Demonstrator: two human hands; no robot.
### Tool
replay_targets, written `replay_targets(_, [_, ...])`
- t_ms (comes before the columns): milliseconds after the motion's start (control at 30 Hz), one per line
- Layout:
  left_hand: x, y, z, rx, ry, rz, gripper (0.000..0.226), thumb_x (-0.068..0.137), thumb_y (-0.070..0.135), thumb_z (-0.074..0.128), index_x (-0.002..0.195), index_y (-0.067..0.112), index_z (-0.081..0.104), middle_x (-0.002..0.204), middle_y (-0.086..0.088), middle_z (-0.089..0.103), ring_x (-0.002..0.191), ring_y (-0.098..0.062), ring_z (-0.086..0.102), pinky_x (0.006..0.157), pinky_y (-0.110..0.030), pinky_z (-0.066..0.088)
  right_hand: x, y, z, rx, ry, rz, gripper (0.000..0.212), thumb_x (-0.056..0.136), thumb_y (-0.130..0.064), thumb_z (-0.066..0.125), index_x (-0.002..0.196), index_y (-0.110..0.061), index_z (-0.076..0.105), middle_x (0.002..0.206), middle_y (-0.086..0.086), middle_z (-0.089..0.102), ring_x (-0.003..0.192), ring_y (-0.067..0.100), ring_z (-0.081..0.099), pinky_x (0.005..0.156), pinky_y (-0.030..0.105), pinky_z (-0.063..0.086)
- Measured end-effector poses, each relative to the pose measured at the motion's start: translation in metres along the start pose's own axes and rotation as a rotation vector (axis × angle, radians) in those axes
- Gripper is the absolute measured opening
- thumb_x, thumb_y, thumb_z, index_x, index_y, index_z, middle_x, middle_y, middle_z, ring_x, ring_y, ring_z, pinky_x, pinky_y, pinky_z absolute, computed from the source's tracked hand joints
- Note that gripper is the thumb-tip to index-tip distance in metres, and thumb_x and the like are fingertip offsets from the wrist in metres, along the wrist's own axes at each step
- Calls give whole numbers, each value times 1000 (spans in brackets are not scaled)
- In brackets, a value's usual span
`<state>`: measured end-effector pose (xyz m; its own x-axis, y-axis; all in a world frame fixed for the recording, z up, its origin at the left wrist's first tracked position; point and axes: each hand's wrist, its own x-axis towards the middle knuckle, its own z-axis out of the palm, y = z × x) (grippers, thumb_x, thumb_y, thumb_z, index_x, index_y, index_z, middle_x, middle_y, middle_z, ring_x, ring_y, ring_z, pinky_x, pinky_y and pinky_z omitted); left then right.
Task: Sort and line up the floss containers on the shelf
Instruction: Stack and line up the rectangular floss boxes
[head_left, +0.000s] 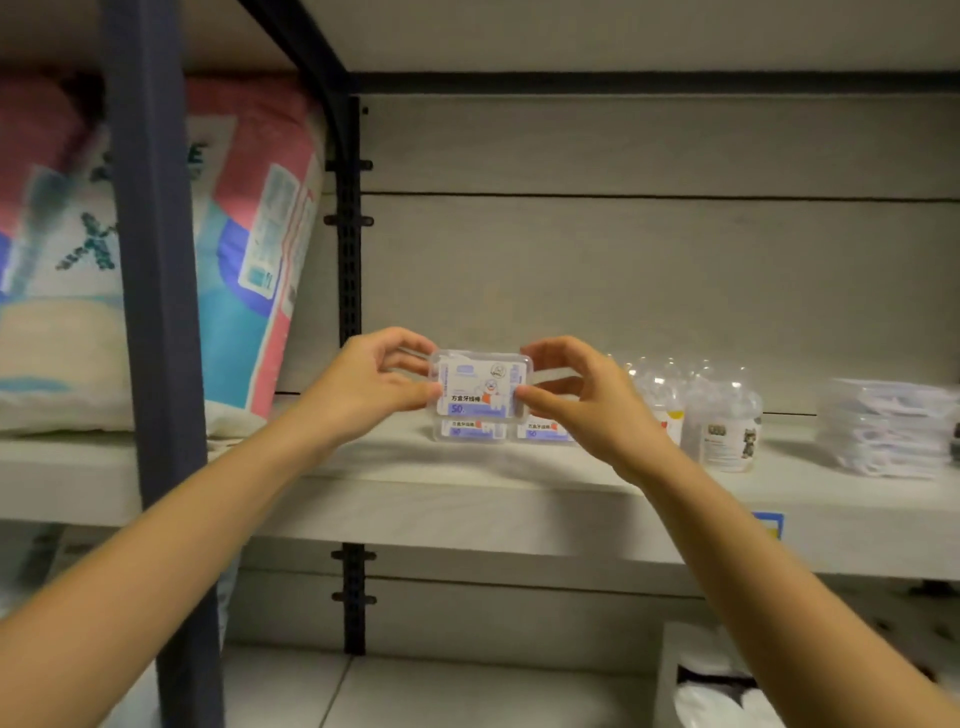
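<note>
pale grey shelf, grey back panel; dark upright

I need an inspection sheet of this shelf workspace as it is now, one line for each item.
Surface: pale shelf.
Job's things: one floss box held upright over two floss boxes set side by side.
Clutter: clear tubs and stacked packets to the right.
Hands: left hand and right hand pinch the held box's ends.
Cables: nothing seen.
Surroundings: large soft packs at left, dark upright post.
</note>
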<state>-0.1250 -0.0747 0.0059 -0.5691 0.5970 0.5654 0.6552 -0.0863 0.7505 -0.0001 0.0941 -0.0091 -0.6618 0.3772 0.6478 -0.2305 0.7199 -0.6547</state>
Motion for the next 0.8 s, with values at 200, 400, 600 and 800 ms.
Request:
replay_targets(200, [3, -35, 1, 184, -96, -76, 28, 75, 1, 71, 92, 16, 56, 89, -6, 67, 74, -17, 64, 71, -27, 52, 4, 18, 19, -164, -102, 77, 32, 80, -15, 70, 109, -20, 59, 107, -3, 65, 88, 15, 68, 83, 32, 54])
replay_targets(400, [9, -45, 3, 352, -91, -47, 31, 78, 13, 70, 107, 14, 57, 100, -1, 68, 85, -20, 67, 70, -26, 52, 10, 24, 22, -291, -89, 96, 24, 75, -21, 74, 95, -19, 60, 99, -5, 69, 84, 15, 68, 79, 31, 53])
replay_targets(600, [22, -55, 4, 507, -60, 39, 24, 76, 20, 72, 95, 23, 57, 103, 2, 66, 78, -14, 65, 66, -23, 49, 22, 23, 29, -496, -69, 61, 25, 77, -23, 73, 97, -16, 61, 101, -1, 70, 90, 19, 65, 83, 37, 51])
replay_targets(800, [28, -60, 7, 582, -49, 81, 24, 77, 23, 71, 98, 23, 59, 103, 3, 66, 73, -14, 63, 62, -22, 44, 24, 26, 32, -567, -54, 48, 31, 78, -27, 71, 105, -16, 60, 104, -1, 68, 93, 20, 64, 83, 37, 50])
